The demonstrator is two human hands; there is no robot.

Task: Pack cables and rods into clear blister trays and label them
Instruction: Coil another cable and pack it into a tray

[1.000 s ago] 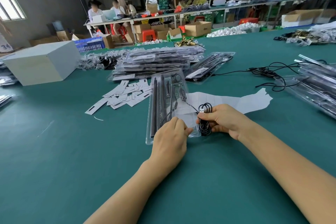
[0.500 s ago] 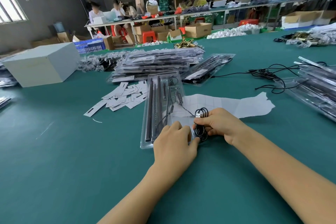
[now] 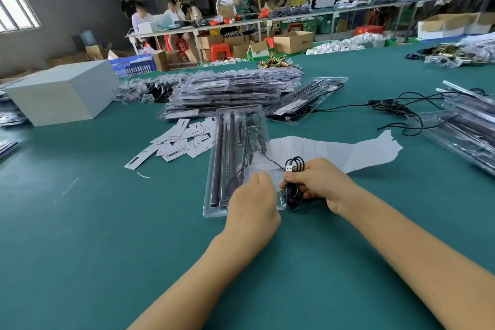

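Note:
A clear blister tray (image 3: 214, 195) lies lengthwise on the green table in front of me, with black rods (image 3: 219, 158) in its left slots and small parts in its right half. My right hand (image 3: 318, 182) grips a coiled black cable (image 3: 293, 182) with a silver USB plug at the tray's near right corner. My left hand (image 3: 253, 201) rests on the tray's near end, fingers curled down on the plastic. A thin lead runs from the coil up into the tray.
White paper labels (image 3: 182, 139) are scattered left of the tray. A white backing sheet (image 3: 348, 150) lies to the right. A stack of filled trays (image 3: 233, 91) sits behind, a grey box (image 3: 61, 91) at far left, loose black cables (image 3: 396, 110) and more trays (image 3: 466, 126) at right.
The view has shifted a little closer and lower. My right hand has kept the cable coil by the tray's near right corner, and my left hand has slid slightly right along the tray's near end.

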